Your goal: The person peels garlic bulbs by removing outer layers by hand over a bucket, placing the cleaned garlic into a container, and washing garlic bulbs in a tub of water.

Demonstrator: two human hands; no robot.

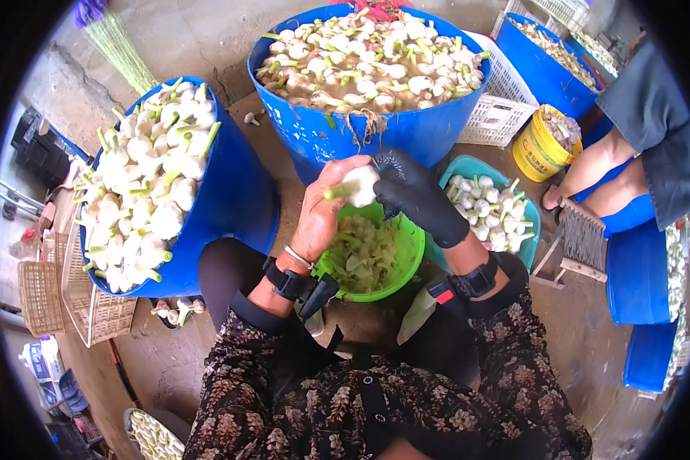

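Observation:
My left hand (320, 211), bare, is closed around a white garlic bulb (363, 186) whose short green stem points left. The gloved fingers of my right hand (415, 195), in black, press against the right side of the same bulb. Whether a small tool sits in that glove, I cannot make out. Directly below both hands stands a bright green basin (406, 280) with pale, wet garlic peels (360, 257) inside. Beside my right forearm is a teal tub (533, 201) of garlic bulbs with purplish skins.
A big blue barrel (299, 126) of garlic in murky water stands ahead. Another blue barrel (241, 207), heaped with peeled bulbs, is at left. On the right are a yellow bucket (533, 153), a small stool (583, 238) and a seated person's legs (606, 169). Plastic crates (77, 284) lie far left.

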